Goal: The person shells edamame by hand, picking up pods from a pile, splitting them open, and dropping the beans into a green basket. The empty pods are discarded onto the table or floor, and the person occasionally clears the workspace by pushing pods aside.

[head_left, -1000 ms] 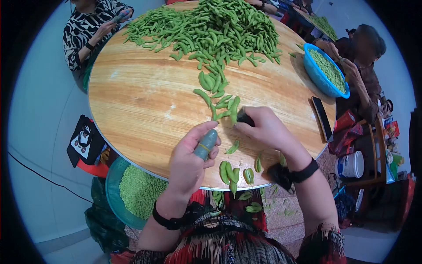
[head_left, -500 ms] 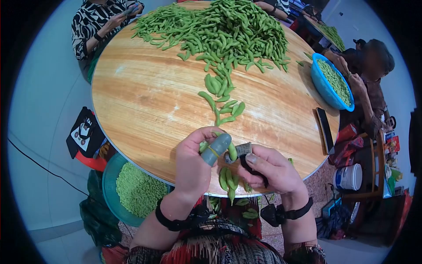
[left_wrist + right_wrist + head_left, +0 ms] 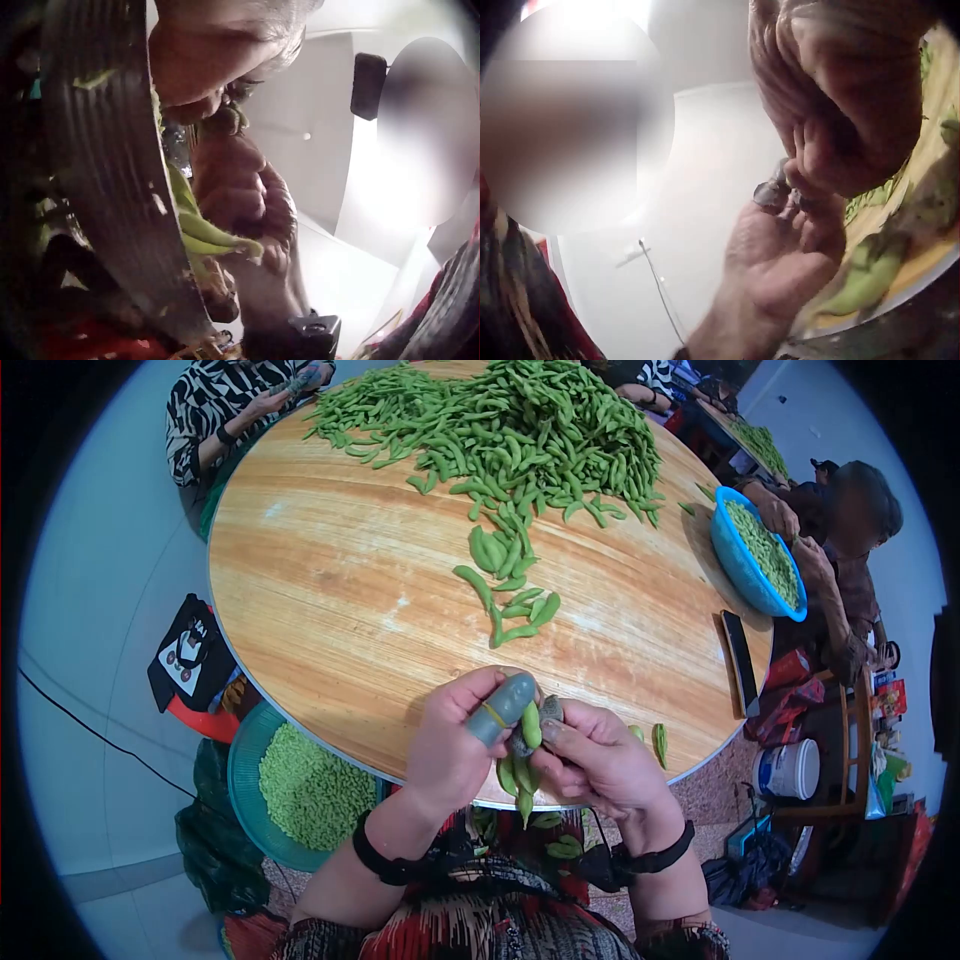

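Note:
Over the near edge of the round wooden table (image 3: 330, 610), both hands meet around one green pod (image 3: 531, 726). The left hand (image 3: 447, 745) pinches it; a grey-green cover with a yellow band (image 3: 500, 710) sits on its thumb. The right hand (image 3: 610, 760), with dark wrapping on its fingers, grips the pod's other side. Below them, several pods (image 3: 523, 785) lie at the table edge, also visible as pods (image 3: 202, 232) in the left wrist view. In the right wrist view the left hand (image 3: 772, 262) faces the right hand (image 3: 840, 97); the pod is hidden there.
A large pod heap (image 3: 520, 440) covers the far side, with loose pods (image 3: 515, 610) mid-table. A blue basin (image 3: 735, 565) and a phone (image 3: 740, 660) are at the right. A teal basket of beans (image 3: 245, 800) stands below left. Other people sit around the table.
The right hand has come back from the loose pods to the left hand, and a pod is now held between them. Both hands have since drawn closer together.

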`<act>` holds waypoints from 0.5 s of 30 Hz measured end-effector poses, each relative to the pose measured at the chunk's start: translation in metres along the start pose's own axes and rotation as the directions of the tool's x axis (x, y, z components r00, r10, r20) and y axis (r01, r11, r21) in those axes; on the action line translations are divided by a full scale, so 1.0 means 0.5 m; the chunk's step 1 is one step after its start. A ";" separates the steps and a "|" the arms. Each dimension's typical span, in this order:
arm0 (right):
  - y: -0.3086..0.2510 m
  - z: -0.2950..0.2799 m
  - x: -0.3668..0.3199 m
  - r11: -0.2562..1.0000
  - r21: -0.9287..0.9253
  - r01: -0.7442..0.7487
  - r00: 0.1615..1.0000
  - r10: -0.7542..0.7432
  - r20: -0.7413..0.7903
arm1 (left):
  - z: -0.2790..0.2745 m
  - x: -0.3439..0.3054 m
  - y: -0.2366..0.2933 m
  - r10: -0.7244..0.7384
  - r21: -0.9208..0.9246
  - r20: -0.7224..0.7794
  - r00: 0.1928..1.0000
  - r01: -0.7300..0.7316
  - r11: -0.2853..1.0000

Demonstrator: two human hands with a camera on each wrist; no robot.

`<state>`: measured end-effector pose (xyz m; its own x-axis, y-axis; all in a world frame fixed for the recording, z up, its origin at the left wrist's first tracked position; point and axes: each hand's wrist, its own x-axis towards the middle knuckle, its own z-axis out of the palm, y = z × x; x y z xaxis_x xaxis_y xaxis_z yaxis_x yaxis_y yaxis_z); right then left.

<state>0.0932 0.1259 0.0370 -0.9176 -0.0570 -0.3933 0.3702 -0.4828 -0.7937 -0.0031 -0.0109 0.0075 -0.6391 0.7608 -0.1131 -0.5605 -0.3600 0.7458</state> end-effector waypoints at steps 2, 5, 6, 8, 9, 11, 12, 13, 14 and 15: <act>0.009 -0.002 0.010 0.993 -0.105 0.060 0.997 -0.065 -0.051 | 0.012 0.009 -0.012 0.162 0.259 -0.021 0.987 -0.151 0.954; 0.013 -0.001 0.018 0.605 -0.754 0.257 0.876 -0.475 -0.081 | 0.007 0.017 -0.026 0.290 0.493 -0.043 0.956 -0.232 0.838; 0.010 -0.002 0.020 0.615 -0.759 0.214 0.887 -0.447 -0.112 | 0.002 0.019 -0.030 0.260 0.483 -0.081 0.962 -0.190 0.855; 0.001 -0.002 0.021 0.621 -0.765 0.170 0.897 -0.419 -0.141 | -0.003 0.021 -0.038 0.264 0.431 -0.075 0.962 -0.207 0.878; -0.006 0.001 0.021 0.743 -0.653 0.148 0.918 -0.348 -0.188 | -0.005 0.021 -0.039 0.265 0.380 -0.069 0.962 -0.221 0.898; -0.012 0.002 0.024 0.844 -0.523 0.120 0.937 -0.270 -0.222 | 0.005 0.013 -0.020 0.173 0.296 -0.094 0.980 -0.139 0.945; -0.014 -0.001 0.025 0.915 -0.385 0.118 0.949 -0.218 -0.228 | 0.008 0.009 -0.012 0.077 0.208 -0.107 0.991 -0.053 0.977; -0.016 -0.003 0.025 0.965 -0.239 0.111 0.960 -0.166 -0.224 | 0.007 0.008 -0.011 0.080 0.208 -0.106 0.991 -0.057 0.977; -0.016 -0.005 0.026 0.964 -0.242 0.112 0.961 -0.168 -0.222 | 0.006 0.007 -0.011 0.053 0.166 -0.064 0.997 -0.042 0.985; -0.013 -0.007 0.026 0.918 -0.389 0.078 0.962 -0.172 -0.213 | 0.005 0.006 -0.011 0.026 0.125 -0.022 0.999 -0.023 0.992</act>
<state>0.0793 0.1314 0.0354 -0.9155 0.2140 -0.3405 0.3244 -0.1076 -0.9398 -0.0009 -0.0053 0.0048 -0.6648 0.7391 -0.1085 -0.4758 -0.3070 0.8242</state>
